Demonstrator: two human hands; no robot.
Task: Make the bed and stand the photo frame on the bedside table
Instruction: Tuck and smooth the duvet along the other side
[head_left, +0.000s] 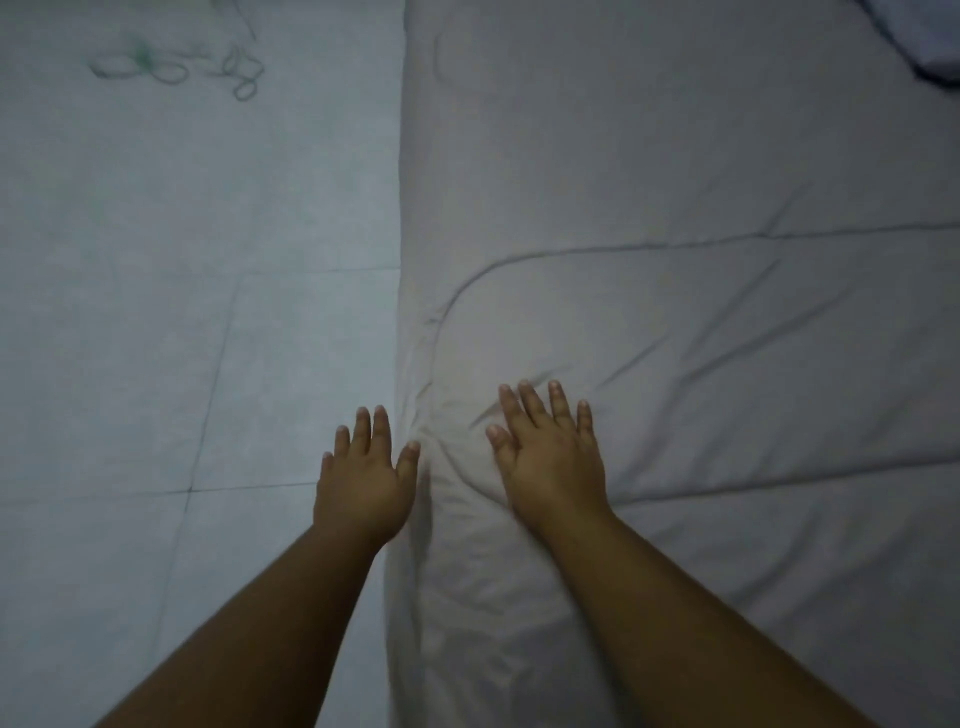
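Note:
A grey quilted blanket covers the right part of the view, and its folded left edge runs from top to bottom near the middle. My right hand lies flat on the blanket with fingers spread, palm down, and creases fan out around it. My left hand is flat and open just left of the blanket's edge, over the pale bed sheet, its thumb touching the fold. Neither hand holds anything. No photo frame or bedside table is in view.
The pale sheet carries a faint green printed pattern at the top left. A bluish-white piece of bedding, perhaps a pillow, shows at the top right corner.

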